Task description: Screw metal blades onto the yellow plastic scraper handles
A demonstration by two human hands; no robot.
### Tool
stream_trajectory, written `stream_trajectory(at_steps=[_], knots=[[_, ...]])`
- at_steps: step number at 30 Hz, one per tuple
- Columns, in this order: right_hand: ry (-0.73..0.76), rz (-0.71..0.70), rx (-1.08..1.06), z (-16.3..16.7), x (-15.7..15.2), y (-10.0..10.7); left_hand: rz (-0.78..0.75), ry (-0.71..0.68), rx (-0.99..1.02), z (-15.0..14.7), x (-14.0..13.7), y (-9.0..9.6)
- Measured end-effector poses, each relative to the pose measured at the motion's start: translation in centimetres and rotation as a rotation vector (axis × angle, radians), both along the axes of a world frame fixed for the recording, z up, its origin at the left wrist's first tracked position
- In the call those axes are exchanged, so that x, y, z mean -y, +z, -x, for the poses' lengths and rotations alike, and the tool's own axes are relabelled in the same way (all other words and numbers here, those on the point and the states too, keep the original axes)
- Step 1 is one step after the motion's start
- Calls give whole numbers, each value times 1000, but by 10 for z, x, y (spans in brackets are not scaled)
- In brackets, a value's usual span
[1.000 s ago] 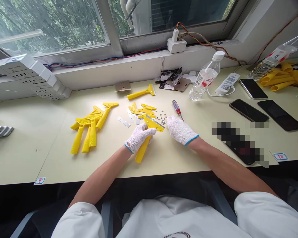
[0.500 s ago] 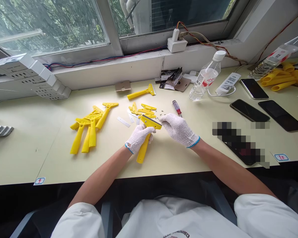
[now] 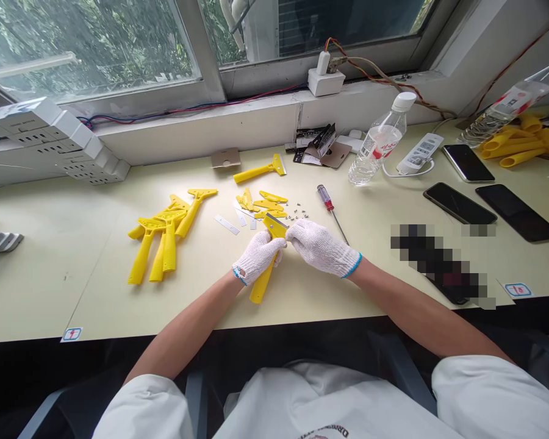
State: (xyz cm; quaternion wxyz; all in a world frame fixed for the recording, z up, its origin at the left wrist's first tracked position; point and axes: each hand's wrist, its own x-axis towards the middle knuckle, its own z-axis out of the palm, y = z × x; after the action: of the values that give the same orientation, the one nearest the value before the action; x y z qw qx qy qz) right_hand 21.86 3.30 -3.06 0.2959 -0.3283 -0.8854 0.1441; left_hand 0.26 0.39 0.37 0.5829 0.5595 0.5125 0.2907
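My left hand (image 3: 257, 254) grips the yellow scraper (image 3: 273, 228).
Looks light, stiff; best held by its handle (image 3: 261, 286). What my right hand (image 3: 318, 244) holds, I can't tell.

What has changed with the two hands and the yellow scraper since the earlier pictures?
The right hand has moved left, from beside the small screws to the head end of the yellow scraper; whether it holds a screw is hidden. The left hand still grips the scraper. The screwdriver and the piled yellow handles stayed in place.
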Motion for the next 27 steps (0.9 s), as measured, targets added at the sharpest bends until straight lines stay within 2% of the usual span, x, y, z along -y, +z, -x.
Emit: stream_trajectory(at_steps=[6, 13, 27], knots=[[-34, 82, 17, 2, 1, 2, -48, -37, -40, 1, 0, -7], [-91, 100, 24, 3, 5, 7, -38, -23, -95, -1, 1, -6], [-94, 193, -63, 2, 5, 9, -62, -42, -196, -1, 3, -3]])
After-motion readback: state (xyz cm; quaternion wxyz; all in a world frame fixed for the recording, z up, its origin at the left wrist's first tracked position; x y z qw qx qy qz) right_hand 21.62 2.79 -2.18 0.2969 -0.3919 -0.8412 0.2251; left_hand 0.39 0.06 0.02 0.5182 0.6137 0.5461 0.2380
